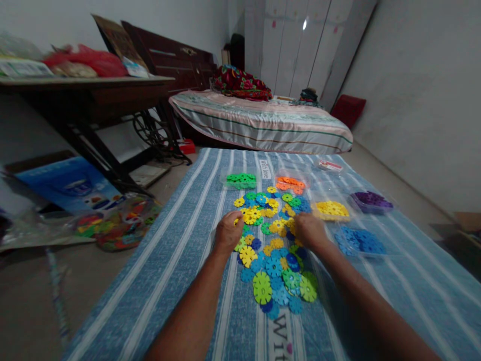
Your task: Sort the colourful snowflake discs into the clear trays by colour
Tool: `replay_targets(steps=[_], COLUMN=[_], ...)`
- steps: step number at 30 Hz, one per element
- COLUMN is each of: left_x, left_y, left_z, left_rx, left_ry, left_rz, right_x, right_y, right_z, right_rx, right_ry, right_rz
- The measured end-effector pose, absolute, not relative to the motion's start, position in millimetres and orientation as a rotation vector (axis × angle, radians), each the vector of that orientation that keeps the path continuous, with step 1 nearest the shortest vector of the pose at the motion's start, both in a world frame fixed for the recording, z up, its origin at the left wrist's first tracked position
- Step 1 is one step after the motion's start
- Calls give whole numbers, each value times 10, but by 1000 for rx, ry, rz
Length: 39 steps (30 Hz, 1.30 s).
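Observation:
A heap of flat plastic snowflake discs (273, 250) in yellow, blue, green and orange lies on a blue striped cloth (180, 250). My left hand (227, 232) rests at the heap's left edge, fingers curled on a yellow disc (237, 220). My right hand (308, 229) sits on the heap's right side with fingers bent down into the discs; what they hold is hidden. Clear trays around the heap hold sorted discs: green (241, 179), orange (290, 184), yellow (331, 209), purple (371, 200) and blue (359, 241).
A bed (263, 123) with a striped cover stands beyond the cloth. A dark table (86, 95) on the left carries bags and papers. A clear bag of coloured pieces (116, 225) and a blue box (71, 188) lie on the floor at left.

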State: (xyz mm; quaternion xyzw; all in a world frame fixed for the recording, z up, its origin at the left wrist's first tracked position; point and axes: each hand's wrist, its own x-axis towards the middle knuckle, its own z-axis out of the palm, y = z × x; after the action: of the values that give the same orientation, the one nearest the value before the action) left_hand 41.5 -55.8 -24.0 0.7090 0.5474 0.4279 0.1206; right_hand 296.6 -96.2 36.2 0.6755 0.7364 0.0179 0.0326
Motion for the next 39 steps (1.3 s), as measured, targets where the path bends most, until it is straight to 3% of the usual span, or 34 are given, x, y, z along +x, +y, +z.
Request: replay_targets(steps=[7,13,39], left_x=[428,430,420], left_y=[-559,-553,-542], left_z=[-242,-247,-268], left_rx=[2062,2073,2129], left_ry=[1611,1603,1597], left_rz=[1242,1249,1260], right_x=[2813,3005,3247], right_y=[-1206,-959,-743], right_z=[385,380,234], right_rx=[1924,2147,2264], right_ry=[2418,2253,2230], right_rz=[-110,91,-189])
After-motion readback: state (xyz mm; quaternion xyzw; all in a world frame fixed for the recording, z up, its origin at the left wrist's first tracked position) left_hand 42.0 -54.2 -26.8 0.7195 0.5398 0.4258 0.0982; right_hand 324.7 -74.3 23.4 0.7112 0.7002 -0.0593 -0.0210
